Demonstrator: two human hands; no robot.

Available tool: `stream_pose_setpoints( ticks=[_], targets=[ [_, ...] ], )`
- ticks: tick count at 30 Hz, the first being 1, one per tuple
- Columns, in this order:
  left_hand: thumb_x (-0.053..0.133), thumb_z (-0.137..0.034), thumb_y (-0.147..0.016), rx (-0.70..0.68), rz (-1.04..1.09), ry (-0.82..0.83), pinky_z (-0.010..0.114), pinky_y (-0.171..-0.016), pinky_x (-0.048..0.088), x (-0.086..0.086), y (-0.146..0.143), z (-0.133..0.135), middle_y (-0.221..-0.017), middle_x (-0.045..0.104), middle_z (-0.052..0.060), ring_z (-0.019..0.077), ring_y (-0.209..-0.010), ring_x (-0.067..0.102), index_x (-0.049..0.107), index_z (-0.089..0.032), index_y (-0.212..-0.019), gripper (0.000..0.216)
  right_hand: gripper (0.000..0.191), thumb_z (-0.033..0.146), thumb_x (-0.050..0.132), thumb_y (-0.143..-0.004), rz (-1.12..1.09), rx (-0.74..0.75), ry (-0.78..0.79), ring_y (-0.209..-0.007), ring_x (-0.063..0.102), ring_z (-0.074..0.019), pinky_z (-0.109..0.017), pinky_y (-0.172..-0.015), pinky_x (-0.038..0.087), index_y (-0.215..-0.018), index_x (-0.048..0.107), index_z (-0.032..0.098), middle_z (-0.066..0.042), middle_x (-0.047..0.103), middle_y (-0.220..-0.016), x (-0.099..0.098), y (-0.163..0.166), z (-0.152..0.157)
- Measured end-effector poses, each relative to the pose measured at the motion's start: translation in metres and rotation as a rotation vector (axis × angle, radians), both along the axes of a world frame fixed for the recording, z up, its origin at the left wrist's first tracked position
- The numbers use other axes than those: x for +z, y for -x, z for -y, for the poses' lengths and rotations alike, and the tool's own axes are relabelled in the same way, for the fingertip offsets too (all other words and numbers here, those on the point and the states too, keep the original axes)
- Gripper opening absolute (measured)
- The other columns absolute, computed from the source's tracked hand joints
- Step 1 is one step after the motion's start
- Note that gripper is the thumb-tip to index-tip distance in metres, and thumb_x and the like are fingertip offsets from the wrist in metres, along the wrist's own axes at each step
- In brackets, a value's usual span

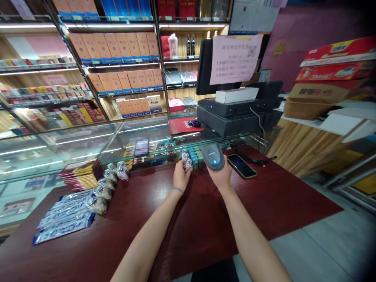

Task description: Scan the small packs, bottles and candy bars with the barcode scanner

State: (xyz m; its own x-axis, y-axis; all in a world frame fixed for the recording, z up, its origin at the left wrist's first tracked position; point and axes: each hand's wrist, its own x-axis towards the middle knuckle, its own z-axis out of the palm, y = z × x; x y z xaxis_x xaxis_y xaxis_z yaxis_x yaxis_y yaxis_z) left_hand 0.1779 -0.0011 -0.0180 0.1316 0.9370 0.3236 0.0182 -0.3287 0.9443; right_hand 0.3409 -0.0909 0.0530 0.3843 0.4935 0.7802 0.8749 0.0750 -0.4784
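Note:
My right hand (pixel 221 172) is wrapped round a grey barcode scanner (pixel 213 156) with a blue light on its head. Just left of it, my left hand (pixel 181 176) has its fingers closed on a small silver-capped jar (pixel 188 164) at the counter's back edge. Another such jar (pixel 185 153) stands right behind that one. Small green and blue packs (pixel 196 156) sit in rows between the jars and the scanner. A dark phone (pixel 242 166) in a light-edged case lies to the right of my right hand.
Silver-lidded jars (pixel 102 192), blue-white packets (pixel 66 215) and stacked maroon-yellow packs (pixel 80 174) occupy the counter's left side. Behind the dark red counter (pixel 141 227) are a glass case, a purple mouse (pixel 194 123) and a monitor (pixel 205 66). Boxes (pixel 326 86) are piled at right.

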Motion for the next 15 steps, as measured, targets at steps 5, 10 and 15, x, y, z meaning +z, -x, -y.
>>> stream_pose_setpoints(
  ticks=[5, 10, 15],
  targets=[
    [0.083, -0.012, -0.067, 0.001, -0.036, -0.094, 0.047, -0.111, 0.038, 0.012, 0.010, 0.010, -0.121, 0.056, 0.011, 0.0303, -0.118, 0.053, 0.061, -0.024, -0.128, 0.066, 0.041, 0.044, 0.066, -0.082, 0.027, 0.009, 0.015, -0.068, 0.073, -0.0306, -0.034, -0.059, 0.052, -0.113, 0.057, 0.018, -0.010, 0.073, -0.074, -0.004, 0.001, 0.000],
    [0.083, -0.023, -0.075, 0.126, -0.113, -0.144, 0.046, -0.102, 0.045, 0.024, 0.055, 0.013, -0.117, 0.057, 0.011, 0.0274, -0.105, 0.057, 0.058, -0.023, -0.133, 0.063, 0.044, 0.047, 0.066, -0.081, 0.046, -0.021, 0.022, -0.062, 0.071, -0.0314, -0.034, -0.054, 0.050, -0.112, 0.059, 0.016, -0.012, 0.072, -0.074, -0.008, 0.003, -0.001],
    [0.071, -0.026, -0.086, 0.402, -0.169, -0.234, 0.040, -0.088, 0.053, 0.029, 0.132, 0.013, -0.119, 0.054, 0.012, 0.0220, -0.098, 0.059, 0.053, -0.021, -0.136, 0.053, 0.048, 0.052, 0.068, -0.077, 0.084, -0.048, -0.007, -0.054, 0.067, -0.0282, -0.031, -0.050, 0.045, -0.107, 0.061, 0.015, -0.009, 0.069, -0.065, -0.012, 0.007, -0.005]
  ],
)
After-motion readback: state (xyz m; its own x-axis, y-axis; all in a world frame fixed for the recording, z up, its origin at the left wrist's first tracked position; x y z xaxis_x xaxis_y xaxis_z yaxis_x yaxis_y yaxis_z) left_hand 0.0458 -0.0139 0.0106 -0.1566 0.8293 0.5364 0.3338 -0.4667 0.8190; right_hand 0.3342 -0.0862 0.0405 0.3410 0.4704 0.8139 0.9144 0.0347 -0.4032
